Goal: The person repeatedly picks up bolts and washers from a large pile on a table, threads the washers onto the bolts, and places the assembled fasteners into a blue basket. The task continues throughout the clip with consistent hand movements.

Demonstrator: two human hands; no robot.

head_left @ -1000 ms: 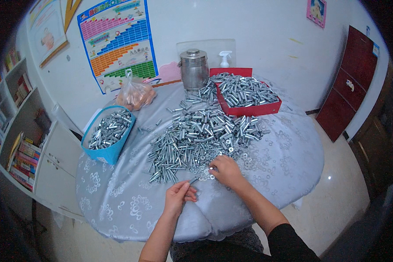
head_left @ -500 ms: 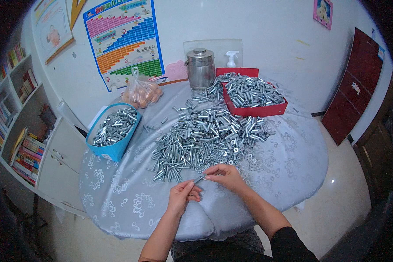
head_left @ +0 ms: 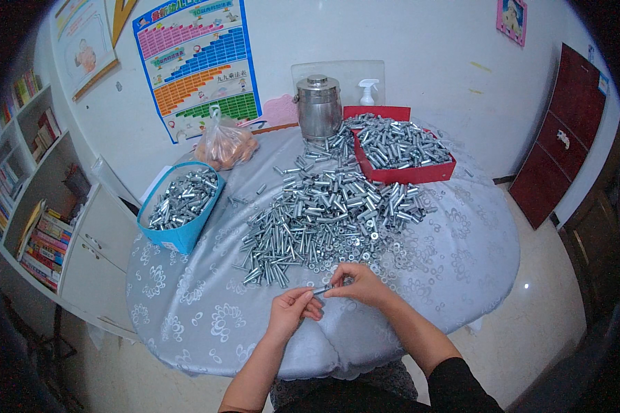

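My left hand [head_left: 293, 311] and my right hand [head_left: 359, 284] meet over the near part of the round table [head_left: 207, 323]. Together they pinch one small metal bolt [head_left: 324, 290] between their fingertips; my left hand holds its near end and my right hand grips the far end. Just beyond the hands lies a big loose heap of silver bolts and sleeves [head_left: 324, 213], with small washers scattered at its near right edge.
A blue bin [head_left: 180, 206] of metal parts stands at the table's left, a red tray [head_left: 403, 148] heaped with parts at the back right. A steel canister [head_left: 318, 107], a spray bottle [head_left: 368, 91] and an orange-filled plastic bag [head_left: 224, 143] stand by the wall. Bookshelves are at left.
My right hand has drawn back from the heap's edge toward my left hand. Both hands now hold the bolt between them, closer to me.
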